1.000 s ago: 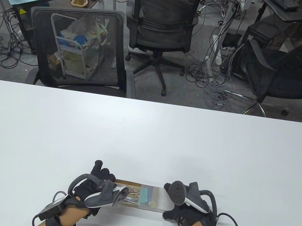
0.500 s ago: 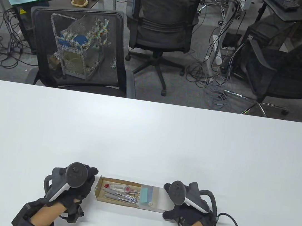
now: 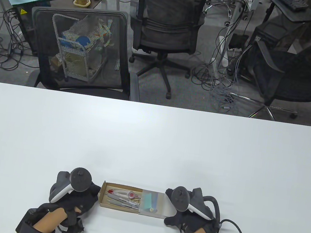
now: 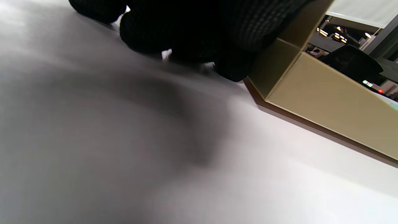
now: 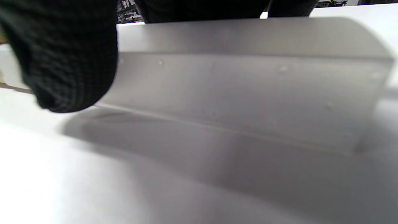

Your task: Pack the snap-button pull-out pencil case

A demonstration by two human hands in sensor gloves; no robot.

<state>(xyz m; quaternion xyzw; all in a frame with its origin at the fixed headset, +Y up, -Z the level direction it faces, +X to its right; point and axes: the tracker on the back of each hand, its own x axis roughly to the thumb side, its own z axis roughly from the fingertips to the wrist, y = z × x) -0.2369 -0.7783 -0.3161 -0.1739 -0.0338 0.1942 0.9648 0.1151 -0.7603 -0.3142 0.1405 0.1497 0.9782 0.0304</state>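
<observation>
Table view: on the desk [image 3: 152, 139], the left hand [image 3: 75, 194] presses the tray's [image 3: 119, 197] end; the right hand [image 3: 185, 213] grips the translucent sleeve [image 3: 154, 206]. Left wrist view: curled fingers [image 4: 230, 28] touch the tray. Right wrist view: thumb against the sleeve.

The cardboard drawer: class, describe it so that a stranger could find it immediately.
On the white table, near its front edge, the drawer lies between the left hand and the right hand. It alone is brown, open-topped, holding pens, half out of a frosted sleeve.

White table [image 3: 152, 139], three mesh chairs [image 3: 167, 22], wire cart [image 3: 76, 50]
</observation>
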